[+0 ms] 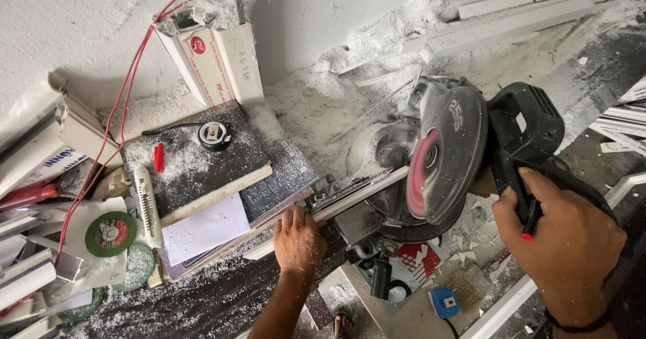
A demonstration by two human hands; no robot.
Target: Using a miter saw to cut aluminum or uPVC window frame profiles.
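A miter saw (444,151) with a grey blade guard and a pinkish-red blade stands at the centre right, lowered onto a long white plastic profile (350,198). My left hand (297,239) presses flat on that profile, left of the blade, fingers spread. The saw's black handle (528,120) is gripped by my right hand (562,235), which also carries a dark pen with a red tip between its fingers. White shavings cover the saw base and the floor around it.
Dark boards (202,164) at the left carry a tape measure (214,135), a red marker (159,157), a wooden strip and white paper. Green cutting discs (110,234), white profile offcuts, red wires (118,103) and a blue tape measure (444,303) lie around. A white wall stands behind.
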